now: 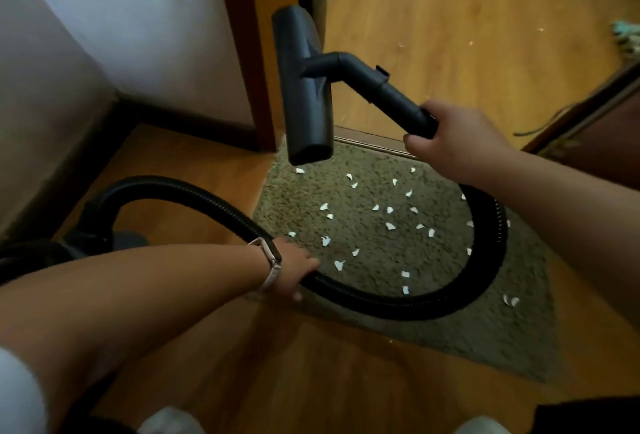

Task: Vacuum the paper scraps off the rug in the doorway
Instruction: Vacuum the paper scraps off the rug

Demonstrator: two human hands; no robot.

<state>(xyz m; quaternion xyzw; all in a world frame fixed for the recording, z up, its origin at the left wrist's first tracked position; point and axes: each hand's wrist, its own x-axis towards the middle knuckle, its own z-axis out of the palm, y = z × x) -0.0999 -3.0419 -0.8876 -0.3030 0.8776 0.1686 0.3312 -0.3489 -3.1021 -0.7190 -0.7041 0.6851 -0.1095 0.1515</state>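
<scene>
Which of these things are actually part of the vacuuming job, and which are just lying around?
Part of the job: floor nozzle; wand, gripped by the right hand; hose, held by the left hand; vacuum cleaner body; paper scraps; rug.

Just lying about: teal cloth; dark cable; crumbs on the wooden floor beyond the doorway.

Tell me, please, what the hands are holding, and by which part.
The right hand grips the vacuum's rigid tube at its rear end; the left hand grips the hose partway along.
</scene>
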